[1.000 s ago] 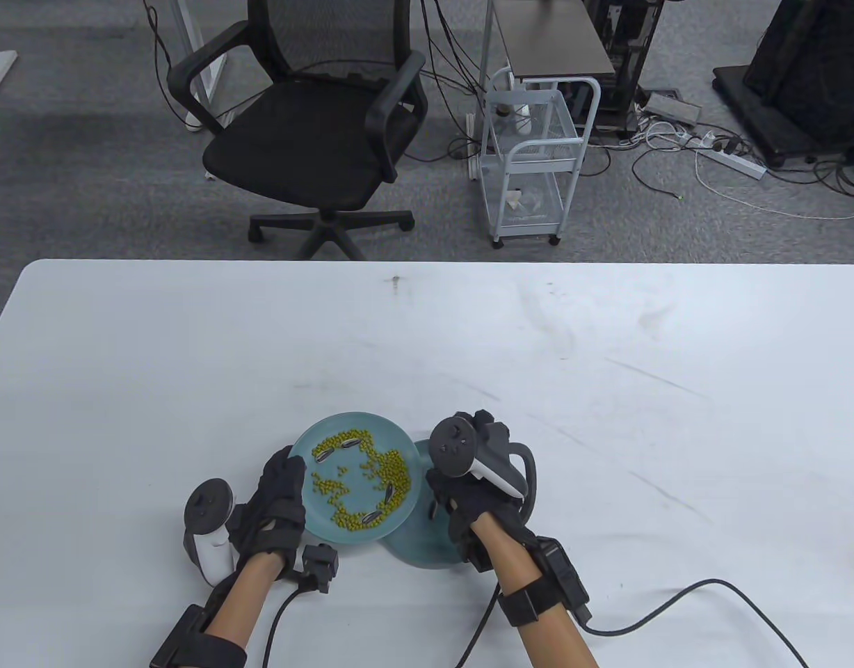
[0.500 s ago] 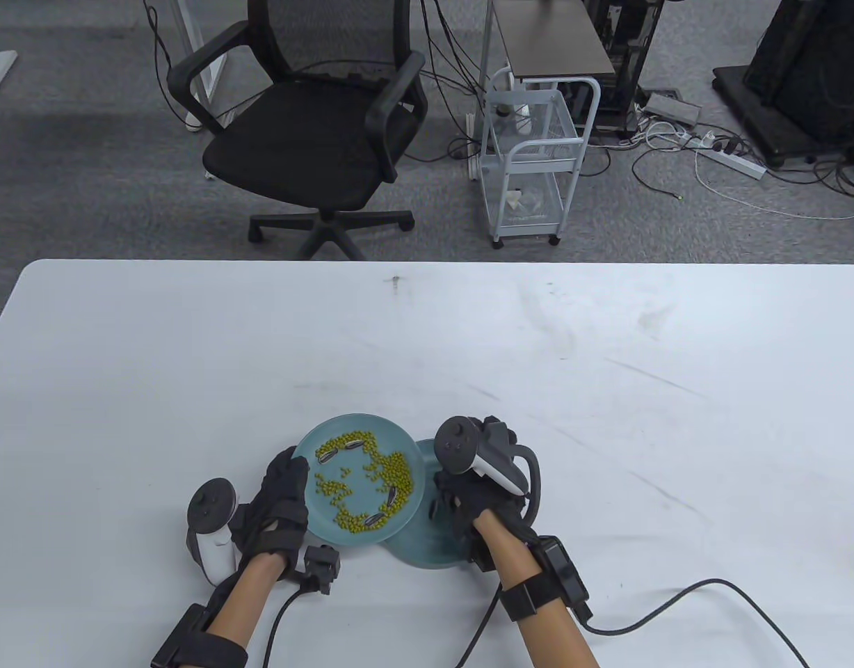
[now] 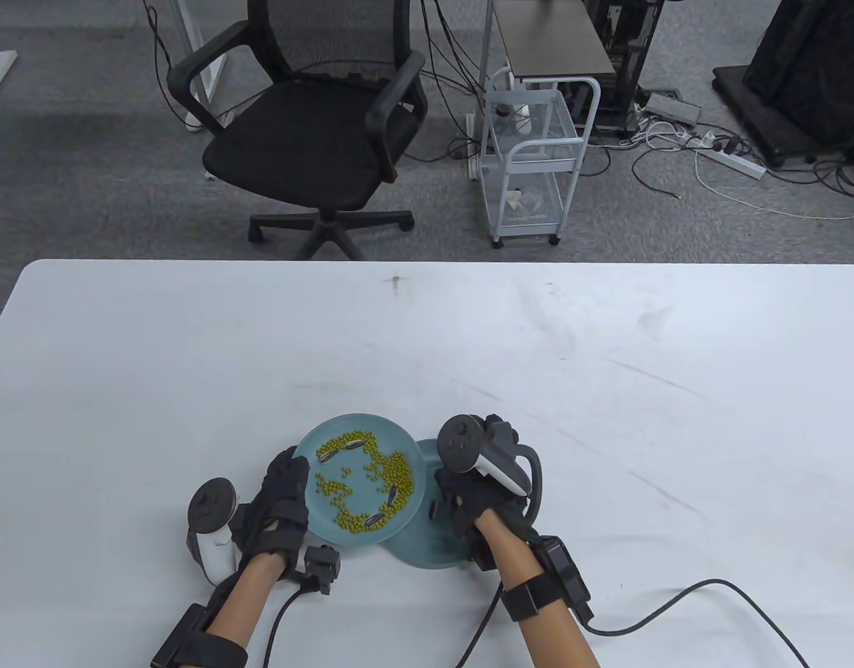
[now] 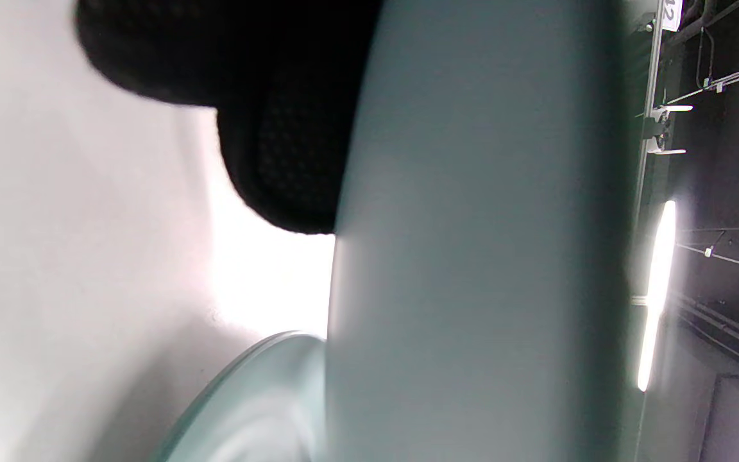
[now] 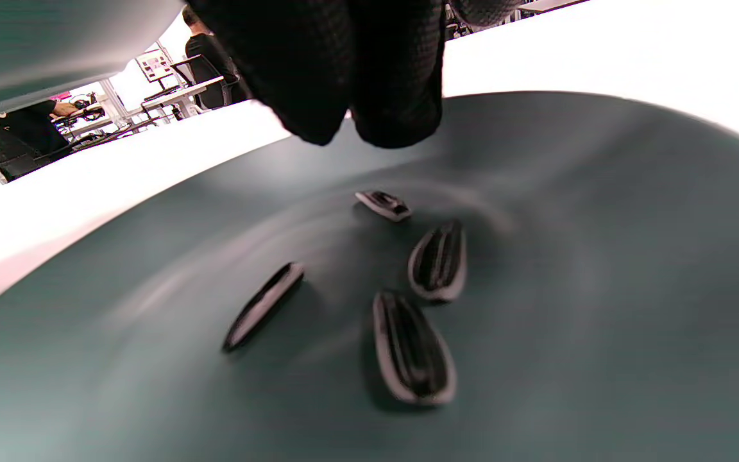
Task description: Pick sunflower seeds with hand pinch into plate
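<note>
Just below the right grip [image 5: 369, 138], four sunflower seeds [image 5: 437, 260] lie apart.

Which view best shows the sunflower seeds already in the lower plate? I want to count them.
The right wrist view: four striped seeds lie in plain sight on the lower plate, under the right hand. The table view hides them beneath that hand; the left wrist view shows only plate undersides.

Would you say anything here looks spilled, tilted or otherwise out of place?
Nothing is spilled. One oddity: the bean plate is lifted off the table by the left hand, overlapping the second plate holding four sunflower seeds.
</note>
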